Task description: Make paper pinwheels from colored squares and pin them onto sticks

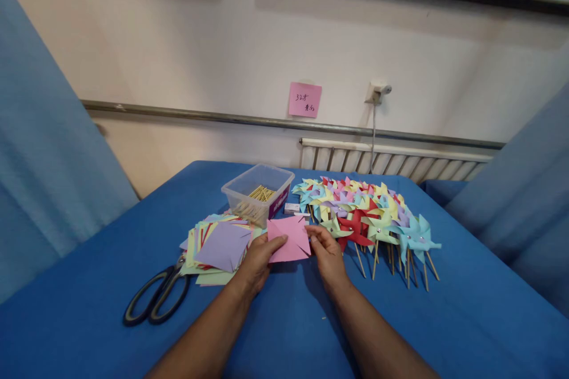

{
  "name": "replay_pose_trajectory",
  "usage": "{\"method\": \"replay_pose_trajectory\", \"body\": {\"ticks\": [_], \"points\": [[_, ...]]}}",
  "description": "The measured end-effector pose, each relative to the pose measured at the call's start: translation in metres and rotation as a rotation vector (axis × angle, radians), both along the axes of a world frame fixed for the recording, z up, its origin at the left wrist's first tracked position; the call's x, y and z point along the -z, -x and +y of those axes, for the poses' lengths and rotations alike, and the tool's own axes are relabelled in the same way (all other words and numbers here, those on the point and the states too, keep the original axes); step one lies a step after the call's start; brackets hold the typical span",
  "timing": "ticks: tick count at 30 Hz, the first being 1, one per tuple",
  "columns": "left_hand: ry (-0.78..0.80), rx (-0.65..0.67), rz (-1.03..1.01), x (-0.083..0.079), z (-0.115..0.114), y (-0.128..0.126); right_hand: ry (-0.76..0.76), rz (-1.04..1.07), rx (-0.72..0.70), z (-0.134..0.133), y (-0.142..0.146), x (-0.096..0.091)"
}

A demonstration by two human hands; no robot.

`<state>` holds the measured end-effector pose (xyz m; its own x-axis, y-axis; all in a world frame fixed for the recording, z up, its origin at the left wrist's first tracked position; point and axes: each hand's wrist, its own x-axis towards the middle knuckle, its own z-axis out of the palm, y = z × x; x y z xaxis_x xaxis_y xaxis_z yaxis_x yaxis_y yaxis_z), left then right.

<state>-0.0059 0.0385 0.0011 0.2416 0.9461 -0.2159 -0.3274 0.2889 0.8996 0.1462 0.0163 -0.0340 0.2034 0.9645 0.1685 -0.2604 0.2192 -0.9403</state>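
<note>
A pink paper square (291,239), cut with slits at its corners, is held up over the table in front of me. My left hand (262,253) grips its left side, with the thumb lying on top. At the right edge, my right hand (326,249) has thumb and fingers closed on the paper near a corner. To the left lies a pile of coloured paper squares (224,246), a purple one uppermost. Finished paper pinwheels (353,228) on sticks are massed together on the right, in red, green, blue, yellow and purple.
Behind the paper pile stands a clear plastic box (280,180) holding thin sticks (262,192). A small box (292,208) sits beside it. Dark-handled scissors (155,293) lie at the left, touching the pile. A blue cloth (284,331) covers the table, with a radiator (391,163) behind.
</note>
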Motion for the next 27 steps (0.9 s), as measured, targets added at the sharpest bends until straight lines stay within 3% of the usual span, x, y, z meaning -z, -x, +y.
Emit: {"method": "replay_pose_trajectory", "body": {"ticks": [5, 9, 14, 17, 21, 27], "points": [[0.013, 0.067, 0.028, -0.002, 0.0, 0.004, -0.082, -0.218, -0.02, -0.002, -0.004, -0.001], [0.037, 0.048, 0.001, -0.002, 0.001, 0.005, -0.127, -0.334, 0.0, -0.005, 0.0, -0.003], [0.117, -0.033, -0.269, -0.007, 0.001, 0.003, -0.114, -0.447, 0.132, -0.01, 0.006, -0.007], [0.082, 0.02, -0.385, -0.009, -0.003, -0.001, -0.14, -0.489, 0.201, -0.012, 0.007, -0.01], [-0.027, 0.075, -0.28, -0.006, -0.01, -0.009, -0.152, -0.505, 0.2, -0.014, 0.01, -0.011], [-0.083, -0.014, -0.188, 0.004, -0.008, -0.012, -0.141, -0.487, 0.19, -0.015, 0.013, -0.012]]}}
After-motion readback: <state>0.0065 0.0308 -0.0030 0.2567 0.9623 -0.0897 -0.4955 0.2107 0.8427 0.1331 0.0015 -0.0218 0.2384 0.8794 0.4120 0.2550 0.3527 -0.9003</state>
